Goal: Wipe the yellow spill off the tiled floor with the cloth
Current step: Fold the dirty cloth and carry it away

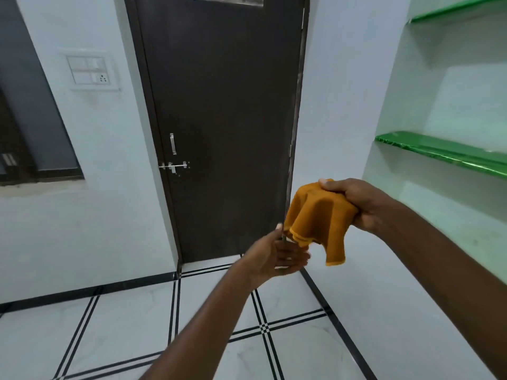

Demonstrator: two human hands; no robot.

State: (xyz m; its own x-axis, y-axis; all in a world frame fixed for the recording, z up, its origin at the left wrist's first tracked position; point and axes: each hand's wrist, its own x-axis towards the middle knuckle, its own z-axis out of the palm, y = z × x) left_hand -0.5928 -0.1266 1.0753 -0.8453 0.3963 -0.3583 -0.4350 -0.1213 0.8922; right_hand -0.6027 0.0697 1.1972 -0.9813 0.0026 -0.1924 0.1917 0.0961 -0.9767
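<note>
Room: pale walls, a dark door [219, 127] at upper centre, shut, with a bolt and handle at mid-height; a switch plate [92, 70] sits on the wall at upper left.
Shelves: green-edged shelves [450, 154] run along the right side of the frame.
Floor: white tiled floor [131, 319] with black double lines fills the bottom; I see no yellow spill on the part in view.
Cloth: my orange cloth [319, 215] hangs right of centre, bunched at the top, corners drooping.
Right hand: my right hand [354, 201] is clenched around the cloth's top.
Left hand: my left hand [277, 256] is spread palm-up just below the cloth's lower hem, holding nothing.
</note>
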